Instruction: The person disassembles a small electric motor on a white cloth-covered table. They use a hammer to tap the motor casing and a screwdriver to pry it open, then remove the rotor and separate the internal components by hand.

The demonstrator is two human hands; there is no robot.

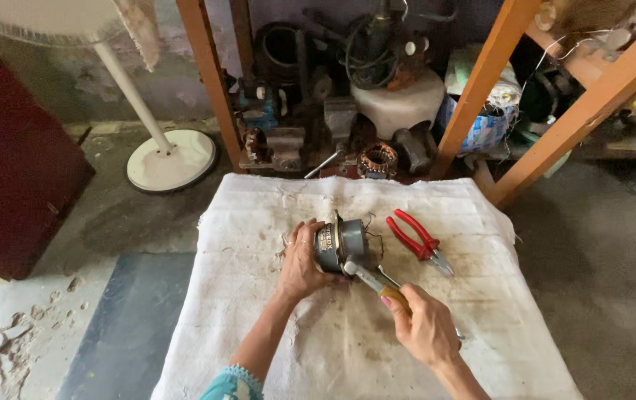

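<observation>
A small grey electric motor [342,244] with loose wires lies on its side on a stained white cloth [273,215]. My left hand [302,261] grips the motor from its left side. My right hand [427,326] holds a wooden-handled tool [377,284]. The tool's metal head rests against the motor's lower right edge. Red-handled pliers [416,235] lie on the cloth just right of the motor, untouched.
Behind the cloth, an orange-painted wooden frame [481,89] shelters motor parts, a copper-wound stator [379,158] and cables. A white pedestal fan base [171,158] stands at back left. A dark red cabinet [14,163] is at left, with concrete floor around.
</observation>
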